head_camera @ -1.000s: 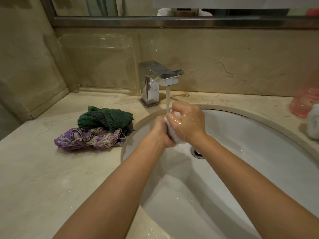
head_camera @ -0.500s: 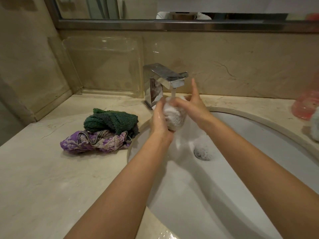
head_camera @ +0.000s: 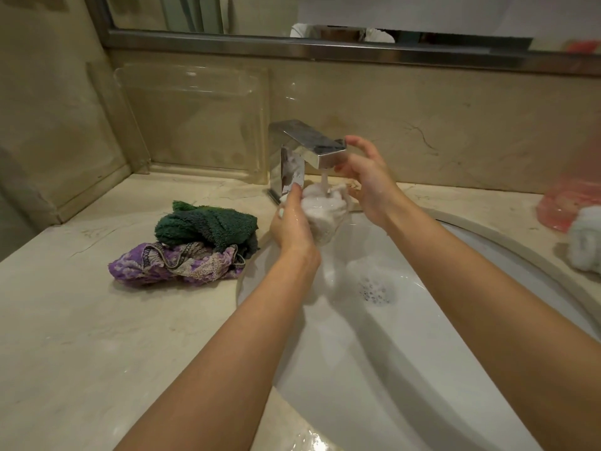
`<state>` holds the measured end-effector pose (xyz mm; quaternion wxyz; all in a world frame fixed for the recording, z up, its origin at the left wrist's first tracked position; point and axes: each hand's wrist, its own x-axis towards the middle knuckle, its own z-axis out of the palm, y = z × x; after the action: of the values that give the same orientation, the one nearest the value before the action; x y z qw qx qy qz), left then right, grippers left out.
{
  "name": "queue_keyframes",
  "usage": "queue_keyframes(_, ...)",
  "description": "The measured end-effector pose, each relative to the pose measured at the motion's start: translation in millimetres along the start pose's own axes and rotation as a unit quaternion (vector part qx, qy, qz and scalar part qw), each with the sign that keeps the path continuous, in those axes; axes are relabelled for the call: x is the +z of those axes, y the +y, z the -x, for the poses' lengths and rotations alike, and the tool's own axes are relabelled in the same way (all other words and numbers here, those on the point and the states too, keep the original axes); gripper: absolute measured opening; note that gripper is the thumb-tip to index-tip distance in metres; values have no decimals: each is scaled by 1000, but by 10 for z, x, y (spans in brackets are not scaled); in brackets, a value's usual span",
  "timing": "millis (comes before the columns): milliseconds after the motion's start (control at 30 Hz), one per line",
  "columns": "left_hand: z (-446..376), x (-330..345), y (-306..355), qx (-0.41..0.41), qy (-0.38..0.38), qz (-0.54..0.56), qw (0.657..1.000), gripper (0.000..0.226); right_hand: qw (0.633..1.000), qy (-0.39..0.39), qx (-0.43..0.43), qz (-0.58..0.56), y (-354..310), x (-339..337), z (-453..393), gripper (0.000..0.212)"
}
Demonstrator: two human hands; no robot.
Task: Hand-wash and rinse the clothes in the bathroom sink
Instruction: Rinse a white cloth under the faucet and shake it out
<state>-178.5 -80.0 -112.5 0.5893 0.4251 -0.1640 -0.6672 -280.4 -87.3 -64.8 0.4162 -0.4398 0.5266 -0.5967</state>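
Note:
A balled-up white cloth [head_camera: 325, 209] sits under the running water of the chrome faucet [head_camera: 309, 148], above the white sink [head_camera: 422, 353]. My left hand [head_camera: 291, 222] grips the cloth from its left side. My right hand [head_camera: 367, 180] is at the cloth's right, fingers spread and lifted beside the spout, its palm edge against the cloth. Soapy foam covers the drain [head_camera: 375, 288]. On the counter left of the sink lie a dark green towel [head_camera: 205, 224] and a purple patterned cloth [head_camera: 175, 265].
A beige marble counter [head_camera: 97, 336] surrounds the sink. A clear plastic tray [head_camera: 195, 125] leans on the back wall. At the right edge stand a pink container [head_camera: 569, 203] and a white cloth bundle [head_camera: 585, 242]. A mirror frame [head_camera: 325, 48] runs above.
Both hands raised the white cloth up under the spout. My right hand came off the bundle and its fingers spread beside the faucet. Foam has gathered over the drain.

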Motion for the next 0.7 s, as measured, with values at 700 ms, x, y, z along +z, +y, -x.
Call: queue_keyframes(700, 388, 157, -555, -37, -89, -220, 971, 56, 967, 188, -11, 173, 353, -314, 816, 14)
